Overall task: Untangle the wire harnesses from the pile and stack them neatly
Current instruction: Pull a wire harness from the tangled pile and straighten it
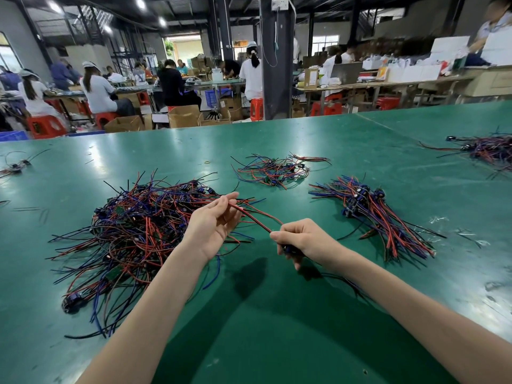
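I see left hand (217, 221) half open, pinching red wire (256, 219); right hand (300, 239) curled, gripping near end. Wire runs diagonal, far-left to near-right.

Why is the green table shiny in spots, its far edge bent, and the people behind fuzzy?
Head view: ceiling lamps throw white glare patches on the glossy green table; the wide-angle lens bows its far edge; the seated workers behind are soft, the person at top right smeared; the left hand and right hand, holding an in-focus red wire, cast dark shadows.
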A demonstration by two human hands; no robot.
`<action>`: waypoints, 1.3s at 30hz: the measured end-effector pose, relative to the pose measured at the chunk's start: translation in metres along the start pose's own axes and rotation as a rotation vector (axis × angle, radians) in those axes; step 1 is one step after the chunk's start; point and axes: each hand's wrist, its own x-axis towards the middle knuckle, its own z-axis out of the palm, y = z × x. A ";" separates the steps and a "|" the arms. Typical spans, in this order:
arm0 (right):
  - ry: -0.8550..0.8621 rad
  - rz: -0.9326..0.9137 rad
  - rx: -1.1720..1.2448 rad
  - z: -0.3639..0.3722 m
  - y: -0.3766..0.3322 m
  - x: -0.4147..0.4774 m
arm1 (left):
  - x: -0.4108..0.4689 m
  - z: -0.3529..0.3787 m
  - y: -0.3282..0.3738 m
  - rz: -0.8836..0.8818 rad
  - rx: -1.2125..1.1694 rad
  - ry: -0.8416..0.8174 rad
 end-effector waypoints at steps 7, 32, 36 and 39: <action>0.027 -0.029 0.060 0.000 0.003 0.000 | 0.004 -0.003 -0.005 0.076 0.012 0.043; -0.153 -0.012 0.000 0.006 -0.004 -0.007 | 0.003 -0.005 -0.008 0.222 0.504 0.060; -0.142 -0.012 -0.012 0.006 -0.005 -0.007 | 0.004 -0.007 -0.009 0.125 0.320 0.065; -0.122 -0.006 -0.003 0.005 -0.005 -0.008 | 0.004 -0.003 -0.010 -0.006 0.103 0.047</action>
